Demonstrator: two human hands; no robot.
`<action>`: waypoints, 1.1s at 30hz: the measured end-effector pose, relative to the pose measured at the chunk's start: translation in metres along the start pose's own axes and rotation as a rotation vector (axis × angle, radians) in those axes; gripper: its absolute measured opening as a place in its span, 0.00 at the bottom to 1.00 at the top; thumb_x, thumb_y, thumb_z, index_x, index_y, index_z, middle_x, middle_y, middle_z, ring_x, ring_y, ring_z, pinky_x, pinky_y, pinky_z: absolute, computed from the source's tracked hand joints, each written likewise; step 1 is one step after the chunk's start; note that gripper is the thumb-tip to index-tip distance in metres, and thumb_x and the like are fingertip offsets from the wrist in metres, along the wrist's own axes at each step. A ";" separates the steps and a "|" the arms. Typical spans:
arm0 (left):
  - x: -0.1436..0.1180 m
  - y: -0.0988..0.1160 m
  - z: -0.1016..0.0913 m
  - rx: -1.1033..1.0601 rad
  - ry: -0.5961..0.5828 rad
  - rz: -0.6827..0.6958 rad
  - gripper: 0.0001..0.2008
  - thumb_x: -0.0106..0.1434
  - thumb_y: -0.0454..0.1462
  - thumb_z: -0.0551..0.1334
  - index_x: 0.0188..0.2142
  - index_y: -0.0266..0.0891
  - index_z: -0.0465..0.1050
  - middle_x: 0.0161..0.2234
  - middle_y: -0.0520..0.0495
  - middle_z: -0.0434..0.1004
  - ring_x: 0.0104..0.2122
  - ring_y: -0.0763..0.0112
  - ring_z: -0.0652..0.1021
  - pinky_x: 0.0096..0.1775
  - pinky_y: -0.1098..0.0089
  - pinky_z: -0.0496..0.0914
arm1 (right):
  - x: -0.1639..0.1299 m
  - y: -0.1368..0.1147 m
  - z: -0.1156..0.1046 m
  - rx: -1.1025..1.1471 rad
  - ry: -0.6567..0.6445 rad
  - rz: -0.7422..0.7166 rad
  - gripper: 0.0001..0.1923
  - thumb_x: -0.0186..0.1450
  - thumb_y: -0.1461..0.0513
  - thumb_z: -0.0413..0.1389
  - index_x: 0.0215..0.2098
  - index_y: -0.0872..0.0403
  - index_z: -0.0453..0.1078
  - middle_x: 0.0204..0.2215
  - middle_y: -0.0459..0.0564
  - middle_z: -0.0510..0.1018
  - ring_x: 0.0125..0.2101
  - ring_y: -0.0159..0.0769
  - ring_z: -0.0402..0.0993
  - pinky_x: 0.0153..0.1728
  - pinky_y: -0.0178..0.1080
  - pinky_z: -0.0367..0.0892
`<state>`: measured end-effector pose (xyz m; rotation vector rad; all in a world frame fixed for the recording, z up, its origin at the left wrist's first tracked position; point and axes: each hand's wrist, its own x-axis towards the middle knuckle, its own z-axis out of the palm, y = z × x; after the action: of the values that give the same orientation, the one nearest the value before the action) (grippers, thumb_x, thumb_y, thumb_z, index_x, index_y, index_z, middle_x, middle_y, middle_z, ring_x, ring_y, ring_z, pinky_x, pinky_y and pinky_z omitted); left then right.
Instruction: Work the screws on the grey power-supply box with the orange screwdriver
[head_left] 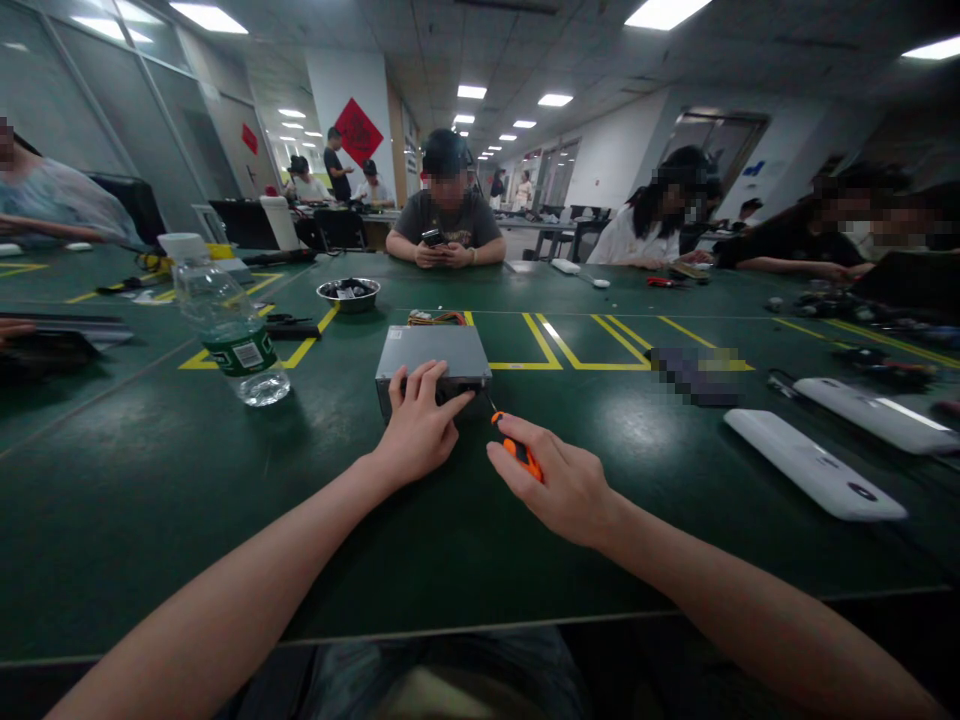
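With the left hand [420, 430] spread flat against the gray metal box [431, 348] on the counter [420, 570], the right hand [568, 485], gripping the screwdriver [529, 460] beside its near right corner, should probably keep steady, straight pressure.

I have a grey metal box [431, 348] sitting flat on the counter [420, 560], its smooth top facing up with a small pale label [395, 333] toward the far left corner. A bundle of multicoloured cables [436, 318] shows just behind its far edge. The near side looks dark to me and is partly covered. Right of it I see an orange-and-black screwdriver [516, 449], gripped by the handle, its thin shaft angled far and left toward the box's near right corner; I can't tell whether the tip touches.
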<state>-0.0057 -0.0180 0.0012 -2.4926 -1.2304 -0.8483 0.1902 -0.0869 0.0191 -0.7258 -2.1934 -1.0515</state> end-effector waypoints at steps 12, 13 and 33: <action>0.000 0.000 0.000 0.041 -0.007 0.011 0.22 0.55 0.32 0.57 0.50 0.47 0.68 0.57 0.39 0.52 0.58 0.50 0.54 0.56 0.46 0.43 | 0.001 -0.002 0.001 0.081 -0.039 0.044 0.13 0.60 0.68 0.51 0.44 0.54 0.62 0.43 0.59 0.71 0.46 0.39 0.69 0.36 0.35 0.69; 0.000 0.000 -0.001 0.045 -0.008 0.011 0.22 0.55 0.32 0.57 0.50 0.46 0.68 0.57 0.39 0.52 0.58 0.50 0.54 0.56 0.46 0.43 | 0.000 -0.001 0.001 0.062 -0.029 0.033 0.14 0.60 0.68 0.51 0.45 0.54 0.61 0.43 0.59 0.71 0.45 0.38 0.70 0.36 0.34 0.69; -0.002 0.002 0.001 0.068 0.003 0.019 0.22 0.54 0.32 0.58 0.50 0.46 0.67 0.58 0.39 0.50 0.58 0.49 0.53 0.56 0.45 0.44 | -0.002 0.005 0.000 -0.019 -0.001 0.024 0.12 0.61 0.64 0.54 0.43 0.52 0.63 0.37 0.53 0.75 0.36 0.32 0.73 0.32 0.30 0.66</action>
<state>-0.0050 -0.0199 -0.0004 -2.4443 -1.2124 -0.7915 0.1947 -0.0846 0.0198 -0.7592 -2.1737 -1.0612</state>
